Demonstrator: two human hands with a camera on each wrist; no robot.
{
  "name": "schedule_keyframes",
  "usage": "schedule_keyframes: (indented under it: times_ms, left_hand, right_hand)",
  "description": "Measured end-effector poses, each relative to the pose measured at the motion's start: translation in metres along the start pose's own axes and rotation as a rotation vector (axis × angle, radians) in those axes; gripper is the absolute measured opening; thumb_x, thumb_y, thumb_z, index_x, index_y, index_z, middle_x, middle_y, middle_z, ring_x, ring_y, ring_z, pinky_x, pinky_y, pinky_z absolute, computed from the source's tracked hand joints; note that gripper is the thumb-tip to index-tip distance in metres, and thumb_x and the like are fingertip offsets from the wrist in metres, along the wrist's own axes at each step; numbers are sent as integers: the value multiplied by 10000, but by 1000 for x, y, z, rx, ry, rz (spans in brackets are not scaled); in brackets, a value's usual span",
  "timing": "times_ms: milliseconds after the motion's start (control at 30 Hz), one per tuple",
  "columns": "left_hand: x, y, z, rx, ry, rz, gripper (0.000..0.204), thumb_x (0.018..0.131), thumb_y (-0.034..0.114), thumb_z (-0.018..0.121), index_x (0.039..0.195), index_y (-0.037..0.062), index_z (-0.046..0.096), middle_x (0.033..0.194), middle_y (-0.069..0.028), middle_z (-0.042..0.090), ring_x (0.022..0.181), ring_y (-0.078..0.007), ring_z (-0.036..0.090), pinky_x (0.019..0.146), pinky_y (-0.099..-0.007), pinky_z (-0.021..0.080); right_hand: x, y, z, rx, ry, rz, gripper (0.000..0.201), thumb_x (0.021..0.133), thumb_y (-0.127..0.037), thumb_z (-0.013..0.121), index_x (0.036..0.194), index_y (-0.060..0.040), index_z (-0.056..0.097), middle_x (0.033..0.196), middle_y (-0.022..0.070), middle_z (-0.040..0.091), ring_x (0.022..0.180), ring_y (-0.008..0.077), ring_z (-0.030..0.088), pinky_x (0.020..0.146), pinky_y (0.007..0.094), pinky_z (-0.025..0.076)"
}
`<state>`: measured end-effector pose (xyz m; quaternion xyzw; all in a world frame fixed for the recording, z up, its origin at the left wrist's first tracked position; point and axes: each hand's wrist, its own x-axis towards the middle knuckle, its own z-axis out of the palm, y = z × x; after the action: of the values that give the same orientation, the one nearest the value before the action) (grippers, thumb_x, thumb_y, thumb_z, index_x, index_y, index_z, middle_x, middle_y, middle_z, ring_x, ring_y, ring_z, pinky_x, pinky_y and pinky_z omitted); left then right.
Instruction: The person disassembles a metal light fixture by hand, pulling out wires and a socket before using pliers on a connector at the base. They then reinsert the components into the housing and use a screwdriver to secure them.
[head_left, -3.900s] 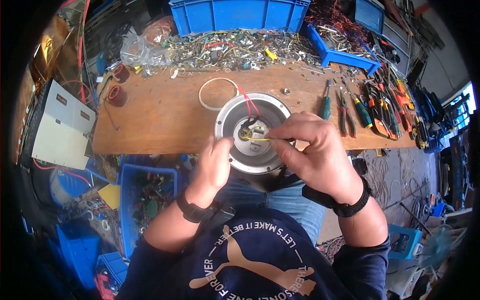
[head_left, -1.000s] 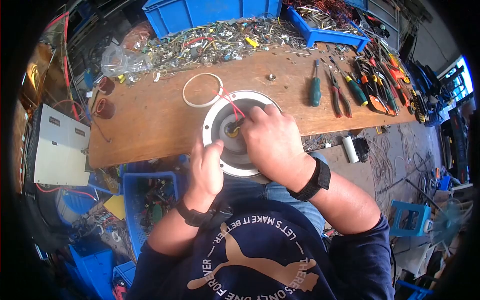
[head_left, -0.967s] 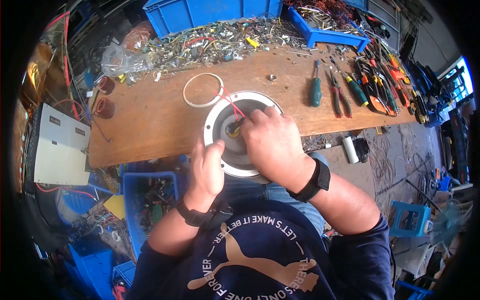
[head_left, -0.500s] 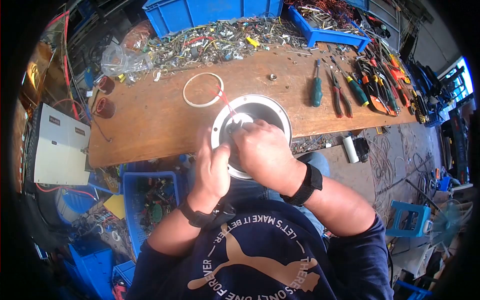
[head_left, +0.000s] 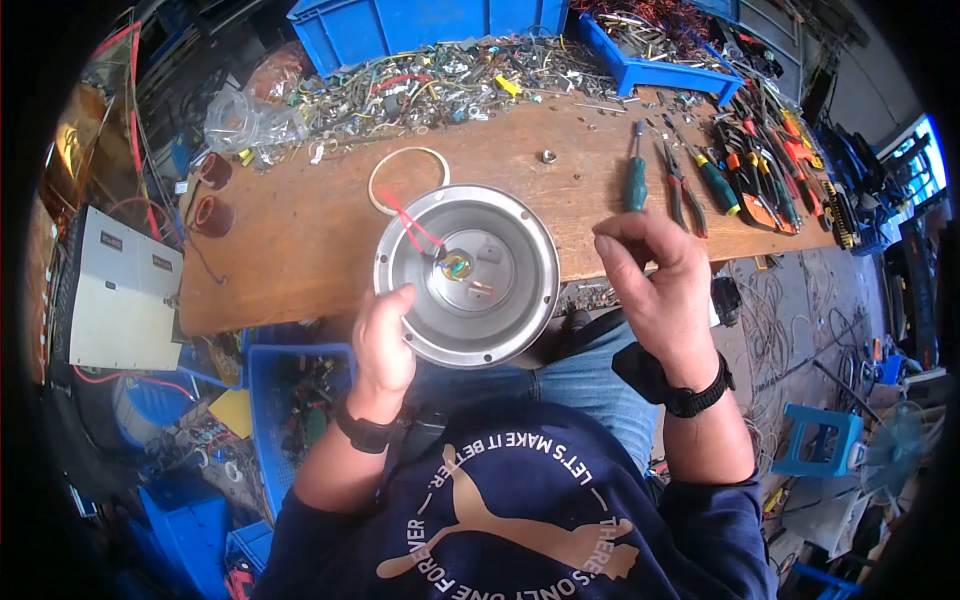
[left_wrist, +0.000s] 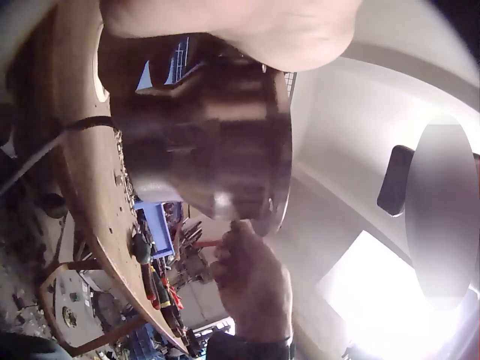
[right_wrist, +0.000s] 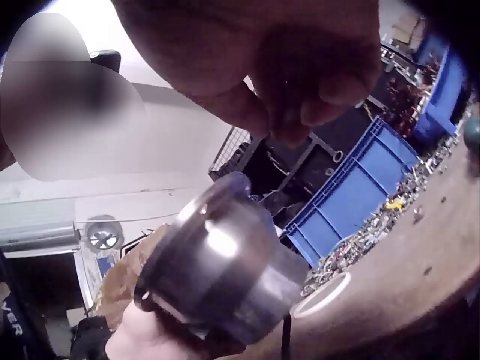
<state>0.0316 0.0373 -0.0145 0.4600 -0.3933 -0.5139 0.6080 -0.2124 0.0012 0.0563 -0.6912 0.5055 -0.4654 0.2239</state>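
A round metal housing [head_left: 525, 265] with holes around its flanged rim hangs at the table's front edge, its hollow facing up in the head view. My left hand [head_left: 385, 345] grips its left side, thumb over the rim. Red wires [head_left: 415, 230] run over the rim to a small bundle with yellow and green parts [head_left: 457, 266] near the bottom. My right hand [head_left: 660, 285] is raised to the right, apart from the housing, thumb and forefinger curled close together. Nothing shows between its fingertips. In the right wrist view the housing [right_wrist: 225, 262] stands tilted below that hand.
A pale ring [head_left: 372, 185] lies behind the housing on the wooden table [head_left: 290, 250]. A screwdriver [head_left: 636, 175] and red-handled pliers [head_left: 685, 200] lie at right. Small scrap parts [head_left: 430, 100] heap before a blue crate [head_left: 430, 25]. A small metal nut [head_left: 548, 157] lies mid-table.
My right hand has left the housing's inside and moved right and up. The housing has shifted slightly left with my left hand, and its inside shows again.
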Motion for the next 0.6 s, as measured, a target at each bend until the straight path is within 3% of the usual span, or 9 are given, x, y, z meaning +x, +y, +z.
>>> schedule_keyframes:
  times_ms: [133, 267, 300, 433, 500, 600]
  left_hand:
    - [-2, -1, -3, -91, 22, 26, 336, 884, 145, 420, 1111, -75, 535, 1037, -145, 619, 923, -176, 601, 820, -301, 475]
    - [-4, 6, 0, -227, 21, -32, 312, 878, 140, 427, 1046, -86, 561, 1018, -139, 626, 892, -176, 610, 795, -306, 484]
    - [-5, 12, 3, -333, 20, -91, 307, 876, 140, 430, 1030, -88, 567, 1012, -135, 628, 885, -177, 612, 790, -306, 485]
    - [-11, 7, -9, -234, -109, -112, 343, 873, 154, 421, 1064, -99, 551, 1014, -135, 625, 895, -192, 612, 799, -311, 485]
    - [-12, 4, -13, -172, -163, -102, 370, 872, 163, 413, 1110, -97, 529, 1039, -142, 617, 917, -197, 607, 819, -315, 481]
    - [-13, 7, -12, -252, -182, -159, 448, 848, 187, 426, 1216, -66, 470, 1112, -141, 584, 1001, -199, 575, 883, -322, 452]
  right_hand:
    - [-17, 20, 8, 140, -95, 216, 135, 804, -45, 638, 928, 7, 643, 745, 72, 619, 654, 118, 560, 600, 272, 460]
    - [-24, 30, 27, 184, -285, 288, 210, 819, -59, 626, 1013, 21, 626, 840, 108, 641, 697, 142, 587, 634, 273, 479]
    - [-26, 34, 34, 212, -318, 267, 220, 824, -53, 612, 1031, 24, 618, 898, 132, 638, 745, 177, 607, 674, 289, 488]
    - [-25, 43, 55, 312, -416, 24, 331, 821, -25, 578, 1150, 6, 561, 1047, 165, 604, 951, 261, 601, 817, 329, 476]
    - [-22, 24, 50, 342, -428, 5, 324, 827, -15, 573, 1151, 1, 562, 1083, 151, 605, 1007, 237, 585, 865, 321, 457]
    - [-20, 15, 45, 545, -538, 122, 318, 825, -5, 585, 1143, -9, 574, 1087, 106, 614, 1016, 179, 574, 884, 298, 445]
